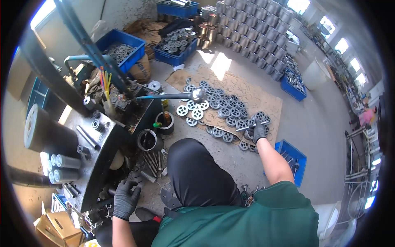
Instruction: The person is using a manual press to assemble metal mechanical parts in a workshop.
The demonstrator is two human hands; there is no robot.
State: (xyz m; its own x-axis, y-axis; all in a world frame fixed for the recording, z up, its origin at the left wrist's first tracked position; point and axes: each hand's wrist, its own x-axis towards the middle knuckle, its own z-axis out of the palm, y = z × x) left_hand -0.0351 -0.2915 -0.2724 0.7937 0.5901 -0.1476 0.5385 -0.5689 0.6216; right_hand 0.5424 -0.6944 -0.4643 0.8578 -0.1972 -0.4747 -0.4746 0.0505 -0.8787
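Right hand, knit-gloved: grip closed on slim metal rod | left hand: grip half-open, visibly empty | round spoked metal wheels heaped on brown cardboard

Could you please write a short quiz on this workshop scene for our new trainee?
1. True or false: the left hand is gloved.
2. Which holds the slim metal rod? A) the left hand; B) the right hand; C) neither.
3. Fill in the blank: many of the grey spoked wheels lie on flattened brown ____.

Key: 1. True. 2. B. 3. cardboard.
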